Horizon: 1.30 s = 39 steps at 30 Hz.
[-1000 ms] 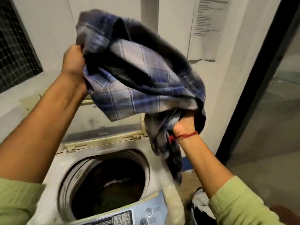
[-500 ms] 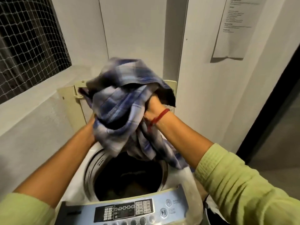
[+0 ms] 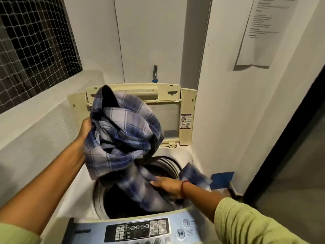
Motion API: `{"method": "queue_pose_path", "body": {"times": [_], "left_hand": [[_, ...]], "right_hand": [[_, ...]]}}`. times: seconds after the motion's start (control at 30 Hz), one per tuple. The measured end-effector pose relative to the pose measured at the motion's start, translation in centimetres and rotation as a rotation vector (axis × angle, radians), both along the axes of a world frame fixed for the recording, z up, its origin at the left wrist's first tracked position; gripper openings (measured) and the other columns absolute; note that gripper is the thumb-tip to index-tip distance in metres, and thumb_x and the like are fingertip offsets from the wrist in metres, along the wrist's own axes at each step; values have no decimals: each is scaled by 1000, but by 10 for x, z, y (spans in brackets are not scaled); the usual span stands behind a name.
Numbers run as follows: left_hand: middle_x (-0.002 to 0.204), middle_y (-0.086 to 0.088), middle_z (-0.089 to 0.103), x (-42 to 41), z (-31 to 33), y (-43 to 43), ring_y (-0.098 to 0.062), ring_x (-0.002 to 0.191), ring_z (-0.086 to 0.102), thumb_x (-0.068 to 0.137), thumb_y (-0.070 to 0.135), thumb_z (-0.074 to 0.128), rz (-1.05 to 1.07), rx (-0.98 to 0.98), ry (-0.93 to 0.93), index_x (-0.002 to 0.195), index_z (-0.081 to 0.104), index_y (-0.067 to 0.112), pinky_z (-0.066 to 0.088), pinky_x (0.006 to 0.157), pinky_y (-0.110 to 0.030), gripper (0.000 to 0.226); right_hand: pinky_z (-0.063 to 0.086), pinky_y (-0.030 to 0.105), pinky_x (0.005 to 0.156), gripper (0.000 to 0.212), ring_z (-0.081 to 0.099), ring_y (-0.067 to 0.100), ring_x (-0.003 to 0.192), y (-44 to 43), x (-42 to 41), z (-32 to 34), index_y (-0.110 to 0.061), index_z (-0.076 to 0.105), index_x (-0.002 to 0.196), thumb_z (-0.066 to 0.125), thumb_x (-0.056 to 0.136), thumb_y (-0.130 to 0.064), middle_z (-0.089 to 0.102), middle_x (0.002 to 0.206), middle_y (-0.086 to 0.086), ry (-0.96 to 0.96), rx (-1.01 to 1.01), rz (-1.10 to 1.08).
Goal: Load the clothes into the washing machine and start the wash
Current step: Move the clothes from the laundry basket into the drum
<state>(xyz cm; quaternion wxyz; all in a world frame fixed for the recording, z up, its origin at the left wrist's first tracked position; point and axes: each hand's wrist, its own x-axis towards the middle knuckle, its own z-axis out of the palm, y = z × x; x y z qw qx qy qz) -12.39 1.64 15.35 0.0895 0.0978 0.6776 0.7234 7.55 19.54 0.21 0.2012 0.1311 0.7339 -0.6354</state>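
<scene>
A blue and grey plaid cloth (image 3: pixel 123 134) hangs over the open drum (image 3: pixel 112 206) of a white top-loading washing machine (image 3: pixel 73 196). Its lower part trails down into the drum, and one corner lies over the drum's right rim. My left hand (image 3: pixel 86 127) grips the cloth's upper left edge, held above the machine. My right hand (image 3: pixel 167 186) rests on the cloth's lower part at the drum's mouth, fingers on the fabric. The cream lid (image 3: pixel 177 117) stands upright at the back. The control panel (image 3: pixel 140 229) with its buttons lies at the near edge.
White walls close in on the left, back and right of the machine. A netted window (image 3: pixel 35 46) is at the upper left and a printed sheet (image 3: pixel 260 30) hangs on the right wall. A blue object (image 3: pixel 222 179) sits beside the machine's right side, next to a dark door frame.
The cloth has come down from chest height and its lower part now hangs inside the drum. My right hand dropped from the bundle's top to the drum mouth; my left hand moved left and outward.
</scene>
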Motion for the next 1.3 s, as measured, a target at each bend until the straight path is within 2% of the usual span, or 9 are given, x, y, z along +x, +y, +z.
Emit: {"method": "queue_pose_path", "body": {"times": [0.1, 0.2, 0.37, 0.6, 0.73, 0.9, 1.0, 1.17, 1.3], "left_hand": [[66, -6, 55, -1, 8, -12, -22, 72, 48, 101, 14, 27, 102, -30, 46, 77, 49, 16, 39, 75, -34, 32], [48, 3, 55, 18, 19, -23, -14, 59, 48, 99, 13, 31, 80, -145, 145, 67, 43, 16, 38, 59, -24, 34], [83, -2, 65, 44, -5, -26, -17, 83, 58, 80, 24, 35, -138, -576, 761, 84, 65, 15, 43, 74, -30, 32], [70, 11, 58, 41, 9, 16, -7, 67, 52, 78, 30, 33, -293, -305, 835, 70, 50, 24, 40, 66, -27, 19], [76, 0, 65, 40, 16, 21, -21, 74, 61, 75, 35, 35, -243, -443, 916, 78, 59, 25, 47, 69, -33, 25], [97, -2, 65, 12, 8, 0, -25, 87, 62, 67, 74, 57, -272, -1195, 1166, 105, 57, 26, 49, 69, -32, 61], [109, -4, 59, -2, -14, 1, -26, 100, 60, 73, 60, 63, -329, -1506, 1077, 116, 56, 25, 50, 75, -33, 56], [133, -9, 44, -23, -30, 2, -33, 117, 52, 87, 30, 58, -326, -1389, 824, 131, 48, 23, 46, 92, -41, 46], [124, -17, 49, -36, -34, -3, -35, 110, 54, 85, 10, 57, -190, -1131, 693, 122, 46, 15, 46, 89, -40, 39]], "right_hand": [[52, 20, 63, 24, 61, 6, 69, -20, -21, 17, -29, 52, 118, 38, 99, -25, 63, 88, -4, -33, -353, -144], [47, 34, 96, 27, 61, 18, 102, -13, -40, 34, -20, 57, 118, 54, 91, -24, 64, 104, 0, 111, -133, -160], [47, 30, 84, 47, 52, 23, 115, 24, -40, 74, -12, 43, 137, 56, 91, -14, 54, 119, 5, 450, -68, -640], [37, 27, 109, 86, 38, 10, 135, -30, -30, 65, -20, 24, 147, 74, 78, -8, 39, 145, -9, 537, 20, 72], [51, 26, 76, 20, 62, 17, 87, -10, -46, 58, -2, 66, 105, 56, 89, -9, 67, 97, 9, 515, 212, -393], [51, 31, 78, 28, 59, 17, 88, 58, -41, 108, -11, 65, 91, 40, 92, -1, 68, 94, 7, 598, 152, -893], [49, 27, 87, 25, 57, 14, 96, 71, -38, 124, -15, 59, 107, 39, 94, -7, 62, 102, 1, 675, 260, -821], [51, 27, 87, 30, 61, 21, 95, 57, -48, 113, -11, 64, 104, 39, 90, 0, 65, 98, 7, 582, 289, -715], [48, 24, 66, 20, 58, 21, 83, 72, -29, 119, -8, 60, 107, 47, 93, -8, 61, 90, 10, 0, 554, -148]]}}
